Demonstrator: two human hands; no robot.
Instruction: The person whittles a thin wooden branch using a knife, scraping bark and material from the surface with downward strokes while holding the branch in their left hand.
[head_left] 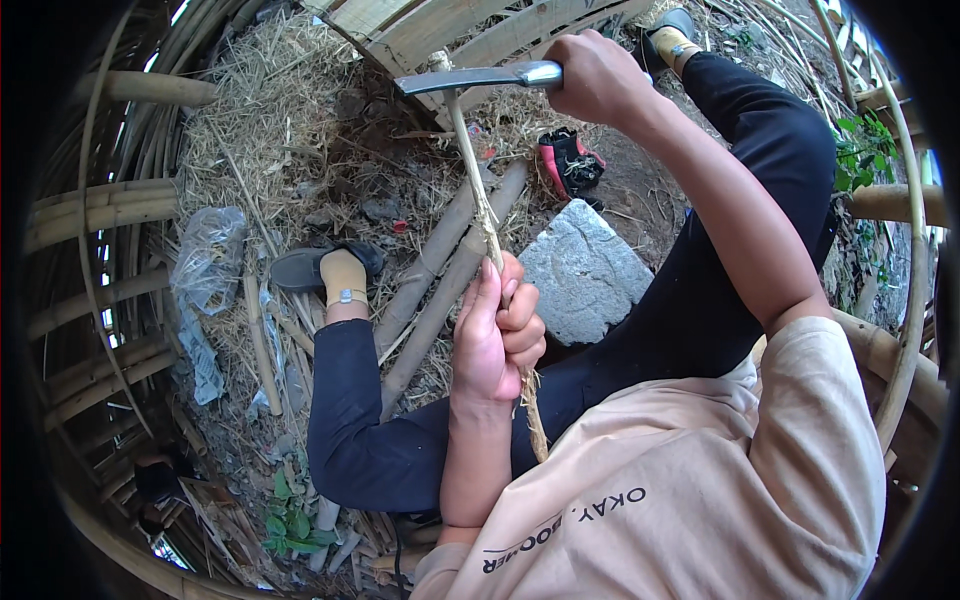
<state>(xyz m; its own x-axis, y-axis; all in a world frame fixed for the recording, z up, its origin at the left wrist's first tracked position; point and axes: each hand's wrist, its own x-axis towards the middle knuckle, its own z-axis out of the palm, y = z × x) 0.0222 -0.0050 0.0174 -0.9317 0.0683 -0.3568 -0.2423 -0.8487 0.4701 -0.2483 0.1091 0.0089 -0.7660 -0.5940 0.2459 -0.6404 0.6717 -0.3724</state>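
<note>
My left hand point(497, 330) is closed round a thin, pale wooden stick point(474, 165), gripping it below its middle. The stick slants up and away from my lap; its bark looks partly stripped, with frayed bits near the lower end. In my right hand point(600, 78) is a knife point(465, 78) with a broad metal blade and a shiny collar; my fingers hide its handle. The blade lies across the stick close to its far end, pointing left. Whether the edge cuts into the wood cannot be made out.
A grey stone block point(585, 270) lies between my legs. Bamboo poles point(430, 270) rest on the straw-strewn ground, near a red-and-black object point(572, 163). Wooden slats point(440, 35) stand ahead. A crumpled plastic bag point(208, 245) lies left, beside a bamboo frame point(105, 210).
</note>
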